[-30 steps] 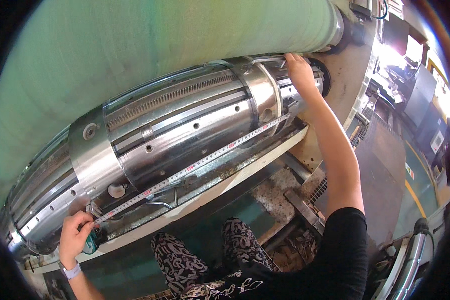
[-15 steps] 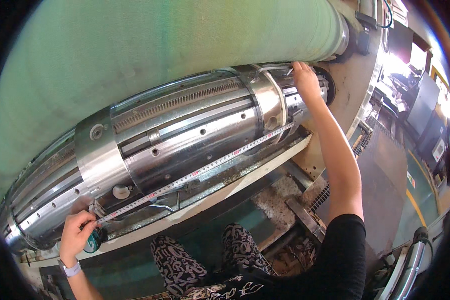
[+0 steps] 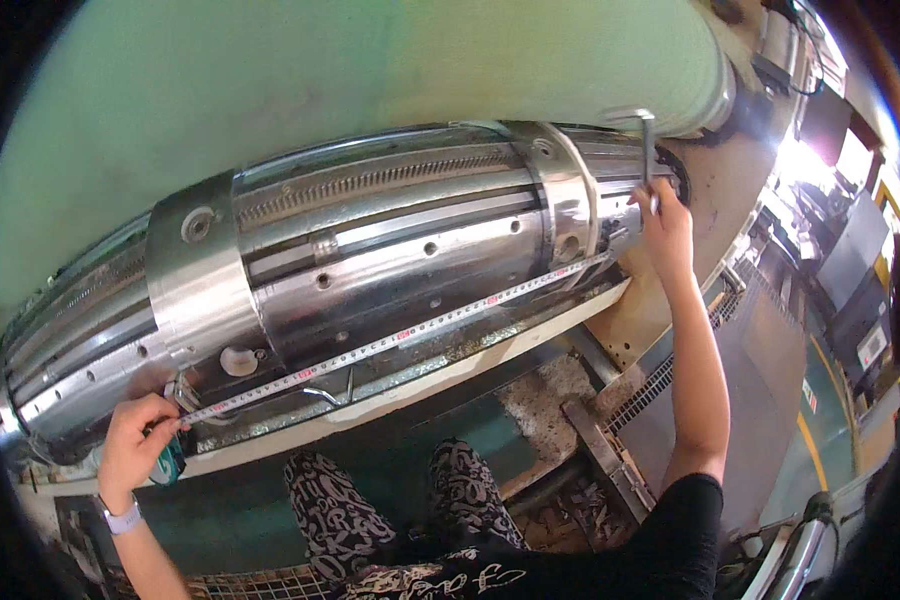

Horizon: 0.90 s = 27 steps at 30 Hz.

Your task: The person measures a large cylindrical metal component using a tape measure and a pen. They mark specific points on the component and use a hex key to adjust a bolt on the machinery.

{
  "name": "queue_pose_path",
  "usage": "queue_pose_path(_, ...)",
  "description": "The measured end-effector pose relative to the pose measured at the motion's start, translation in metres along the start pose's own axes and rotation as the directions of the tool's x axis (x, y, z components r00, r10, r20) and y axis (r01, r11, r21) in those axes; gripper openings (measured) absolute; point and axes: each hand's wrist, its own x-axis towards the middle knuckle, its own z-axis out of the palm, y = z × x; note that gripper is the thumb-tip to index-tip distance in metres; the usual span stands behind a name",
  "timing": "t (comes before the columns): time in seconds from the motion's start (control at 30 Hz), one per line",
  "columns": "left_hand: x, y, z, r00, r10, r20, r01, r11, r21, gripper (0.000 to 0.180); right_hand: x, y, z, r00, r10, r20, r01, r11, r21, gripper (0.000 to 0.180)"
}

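A long steel shaft (image 3: 380,290) with slots, holes and a toothed rack lies across the view, fitted with wide collars (image 3: 202,285). My left hand (image 3: 138,450) is closed on a tape measure (image 3: 167,466) with a teal case, low at the shaft's left part. Its white blade (image 3: 402,337) is drawn out along the shaft's near side to the right collar (image 3: 562,190). My right hand (image 3: 667,228) grips an L-shaped hex key (image 3: 648,145) beyond that collar, the key's long arm upright and its bent end pointing left.
A large green roller (image 3: 370,70) fills the far side. Below the shaft runs a beige ledge (image 3: 450,378) with a bent metal rod (image 3: 335,390) on it. A beige machine frame (image 3: 725,190) stands at the right, near a floor plate (image 3: 745,375) and a slotted grate (image 3: 642,398).
My right hand has moved right and nearer, and the hex key is now raised into plain sight. My left hand still holds the tape measure. The view has shifted a little.
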Motion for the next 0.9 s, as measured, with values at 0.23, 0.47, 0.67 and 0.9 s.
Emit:
queue_pose_path(0.23, 0.000, 0.005, -0.003, 0.999, 0.017, 0.030, -0.017, 1.000, -0.003, 0.006, -0.089, -0.069, 0.013, 0.875, 0.125, 0.467, -0.463, 0.493, 0.736, 0.013)
queue_pose_path(0.47, 0.000, -0.002, -0.002, 0.999, -0.014, 0.048, 0.016, 0.999, -0.031, 0.005, -0.064, -0.122, 0.064, 0.895, 0.132, 0.426, -0.432, 0.022, 0.901, 0.022)
queue_pose_path(0.67, 0.001, 0.004, -0.007, 0.989, -0.086, 0.122, 0.082, 0.996, 0.044, 0.006, -0.043, -0.141, 0.088, 0.911, 0.081, 0.405, -0.393, -0.128, 0.910, 0.028)
queue_pose_path(0.9, -0.002, -0.002, 0.000, 1.000, -0.009, 0.029, 0.010, 0.999, -0.040, 0.007, -0.027, -0.160, 0.103, 0.905, 0.067, 0.420, -0.399, -0.209, 0.893, 0.032)
